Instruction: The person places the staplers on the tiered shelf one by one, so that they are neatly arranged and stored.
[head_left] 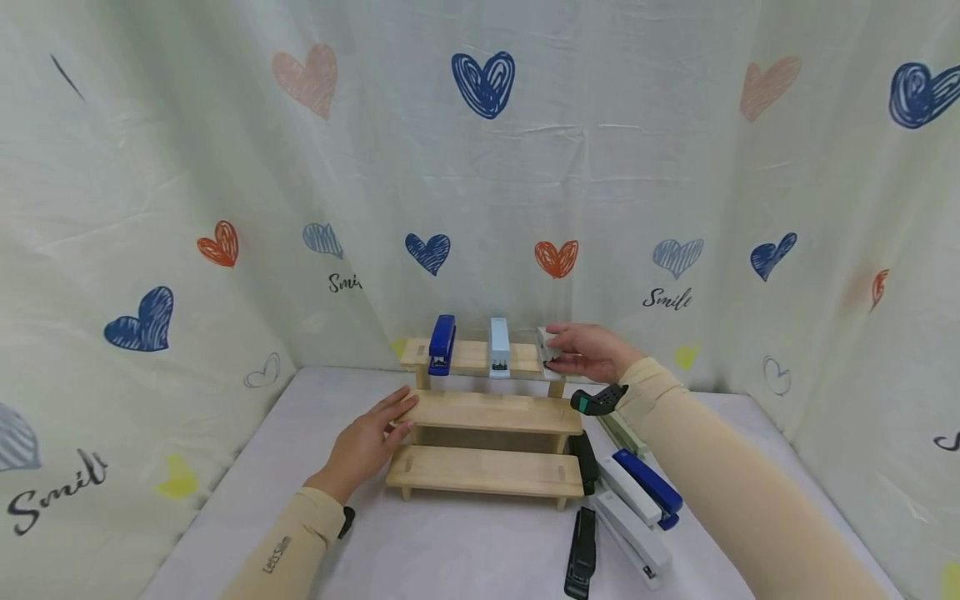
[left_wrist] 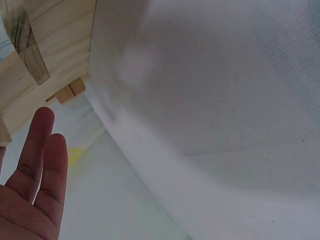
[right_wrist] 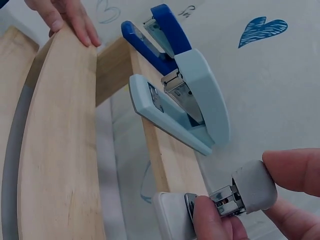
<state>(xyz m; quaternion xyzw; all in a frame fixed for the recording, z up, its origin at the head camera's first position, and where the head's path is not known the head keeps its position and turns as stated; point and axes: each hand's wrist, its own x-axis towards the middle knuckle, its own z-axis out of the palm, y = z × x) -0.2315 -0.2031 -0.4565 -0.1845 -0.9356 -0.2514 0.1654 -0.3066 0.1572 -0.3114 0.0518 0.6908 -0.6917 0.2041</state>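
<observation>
Tan sleeves [head_left: 720,450] stretch over the table [head_left: 450,550]. The right hand [head_left: 592,352] pinches a grey stapler [right_wrist: 256,186], its metal nose [right_wrist: 226,201] between the fingers, at the right end of the top shelf [head_left: 471,357]. The left hand [head_left: 363,442], fingers nearly straight, touches the left edge of the middle shelf [head_left: 495,412].

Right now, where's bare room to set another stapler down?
The lower shelf is bare, the middle shelf bare right of the left hand. Bare table lies between the left sleeve and the front black stapler. Crowded: right of the rack, where staplers bunch, and the top shelf, where two blue staplers stand and the right hand holds a grey stapler.
</observation>
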